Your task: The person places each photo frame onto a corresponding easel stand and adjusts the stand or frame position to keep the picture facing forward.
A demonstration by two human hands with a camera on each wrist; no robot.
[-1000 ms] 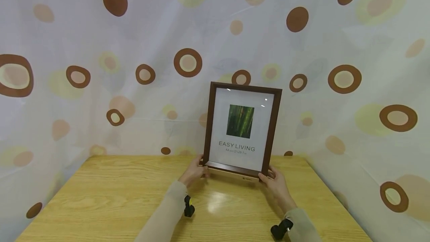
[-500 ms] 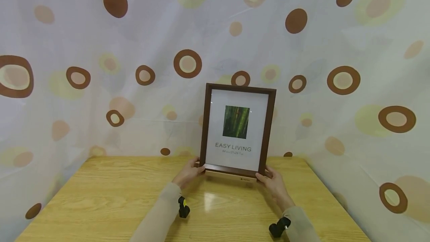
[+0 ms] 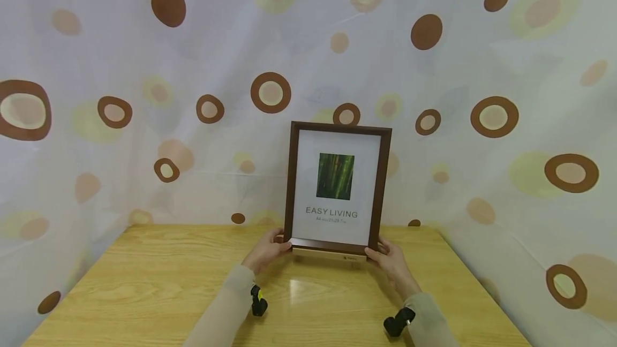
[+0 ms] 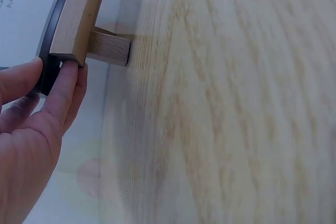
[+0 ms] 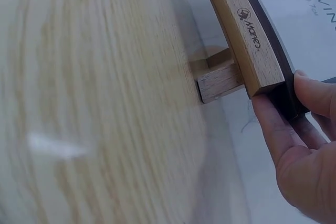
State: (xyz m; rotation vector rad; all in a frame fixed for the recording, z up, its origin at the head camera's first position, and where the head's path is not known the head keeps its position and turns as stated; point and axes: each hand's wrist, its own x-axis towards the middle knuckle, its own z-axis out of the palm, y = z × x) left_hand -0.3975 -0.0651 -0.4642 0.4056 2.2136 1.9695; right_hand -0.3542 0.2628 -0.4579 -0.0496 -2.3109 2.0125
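A dark brown picture frame (image 3: 336, 186) stands near the middle of the table, leaning slightly back. Behind its glass are a green bamboo picture and the words EASY LIVING. Its bottom edge rests along the pale wooden ledge of a small stand (image 3: 329, 255). My left hand (image 3: 264, 250) grips the lower left corner, thumb on the front. At the lower right corner, my right hand (image 3: 392, 268) pinches the frame likewise. In both wrist views, fingers reach under the end of the ledge (image 4: 73, 22), whose short wooden foot (image 5: 220, 82) meets the table. The stand's back is hidden.
The light wood table (image 3: 168, 283) extends to both sides and ends at a white curtain (image 3: 217, 42) printed with brown and yellow circles, close behind the frame. A black camera mount (image 3: 399, 322) sits on each wrist.
The frame and its stand have shifted left and turned a little, so the frame looks straighter. My left hand has moved left with it; my right hand has moved slightly left.
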